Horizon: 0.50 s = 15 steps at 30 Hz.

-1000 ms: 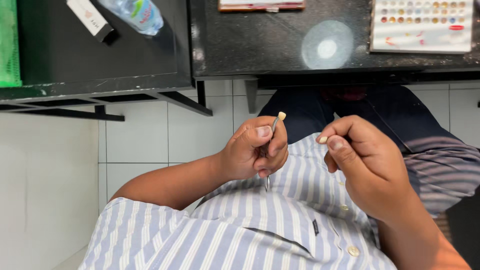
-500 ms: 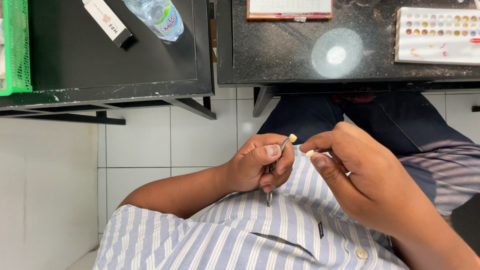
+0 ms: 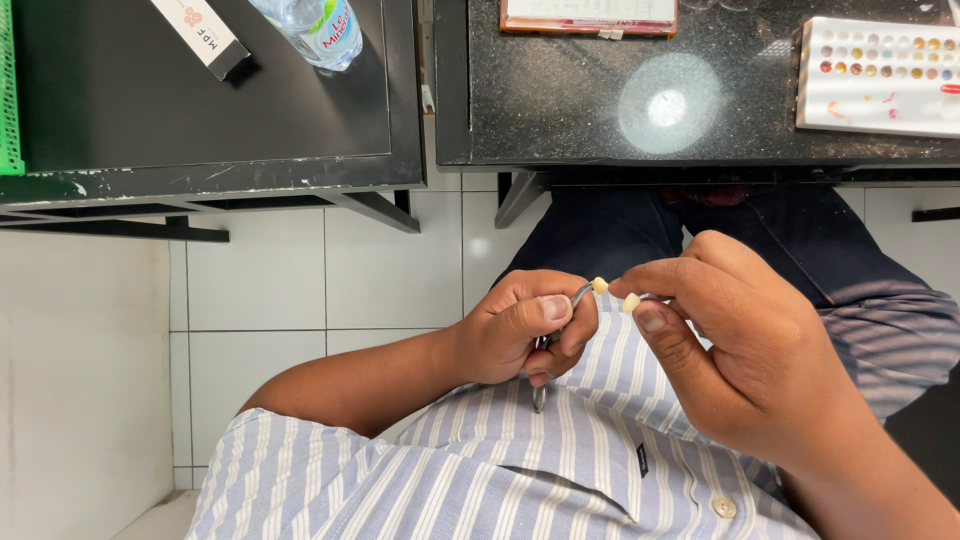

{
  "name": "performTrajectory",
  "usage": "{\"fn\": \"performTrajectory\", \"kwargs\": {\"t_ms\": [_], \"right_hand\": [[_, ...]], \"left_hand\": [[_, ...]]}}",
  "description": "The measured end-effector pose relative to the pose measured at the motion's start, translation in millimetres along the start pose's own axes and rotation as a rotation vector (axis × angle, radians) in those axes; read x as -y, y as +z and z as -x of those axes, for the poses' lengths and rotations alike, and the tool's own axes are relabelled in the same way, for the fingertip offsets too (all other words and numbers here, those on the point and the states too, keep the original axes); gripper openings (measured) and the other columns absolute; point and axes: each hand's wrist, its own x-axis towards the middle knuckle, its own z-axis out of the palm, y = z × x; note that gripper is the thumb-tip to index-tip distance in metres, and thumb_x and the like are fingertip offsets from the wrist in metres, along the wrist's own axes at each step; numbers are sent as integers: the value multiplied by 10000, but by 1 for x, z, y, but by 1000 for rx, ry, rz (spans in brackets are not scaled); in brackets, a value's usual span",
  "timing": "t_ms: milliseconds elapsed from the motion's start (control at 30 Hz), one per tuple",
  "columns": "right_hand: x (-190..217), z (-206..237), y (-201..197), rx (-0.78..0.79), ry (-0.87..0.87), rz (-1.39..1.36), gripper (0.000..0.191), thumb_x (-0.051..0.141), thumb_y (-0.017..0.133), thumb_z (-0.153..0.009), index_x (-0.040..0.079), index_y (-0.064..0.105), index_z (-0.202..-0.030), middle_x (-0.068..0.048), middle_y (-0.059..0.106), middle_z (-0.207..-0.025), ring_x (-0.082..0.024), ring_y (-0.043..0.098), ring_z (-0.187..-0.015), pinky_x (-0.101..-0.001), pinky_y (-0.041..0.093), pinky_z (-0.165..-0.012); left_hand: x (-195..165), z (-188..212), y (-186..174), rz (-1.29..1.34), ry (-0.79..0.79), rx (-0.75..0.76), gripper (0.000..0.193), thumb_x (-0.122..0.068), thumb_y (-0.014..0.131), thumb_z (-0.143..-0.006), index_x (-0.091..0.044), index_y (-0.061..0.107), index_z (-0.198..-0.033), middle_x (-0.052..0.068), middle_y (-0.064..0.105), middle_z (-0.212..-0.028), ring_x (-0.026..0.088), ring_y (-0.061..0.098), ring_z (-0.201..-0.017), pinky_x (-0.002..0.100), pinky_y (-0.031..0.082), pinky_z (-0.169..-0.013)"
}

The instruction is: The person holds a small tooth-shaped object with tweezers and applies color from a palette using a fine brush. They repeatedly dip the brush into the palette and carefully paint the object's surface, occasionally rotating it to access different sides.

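Your left hand (image 3: 525,330) is closed on a thin metal tool (image 3: 556,345) with a pale tooth (image 3: 600,285) at its tip; your right hand (image 3: 745,350) pinches a second tooth (image 3: 631,303). The two teeth, apart a second ago, now nearly meet. The tool's middle is hidden by your fingers. Beyond lies a palette (image 3: 880,75) on the black bench (image 3: 560,110).

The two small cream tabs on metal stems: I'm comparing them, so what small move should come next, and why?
Probably bring the left hand tab level beside the right hand tab. The tips sit close but apart, the left one slightly higher, so they are not yet aligned side by side.
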Motion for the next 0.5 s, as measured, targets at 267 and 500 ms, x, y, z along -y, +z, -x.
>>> {"fn": "performTrajectory", "kwargs": {"t_ms": [267, 500], "right_hand": [[0, 3, -3, -35, -18, 24, 114, 119, 648, -951, 28, 713, -975, -28, 461, -685, -123, 419, -582, -285, 339, -507], [-3, 1, -2, -72, -73, 68, 130, 151, 669, -961, 29, 712, -960, -31, 520, -718, -115, 459, -592, -276, 352, -507]], "left_hand": [[1, -2, 2, 5, -7, 25, 392, -369, 428, -1110, -86, 541, -863, -1, 458, -603, 69, 438, -451, 252, 444, -514], [2, -2, 0, -15, 8, 33, 386, -361, 418, -1111, -86, 549, -873, -3, 460, -602, 60, 435, -445, 248, 443, -506]]}}
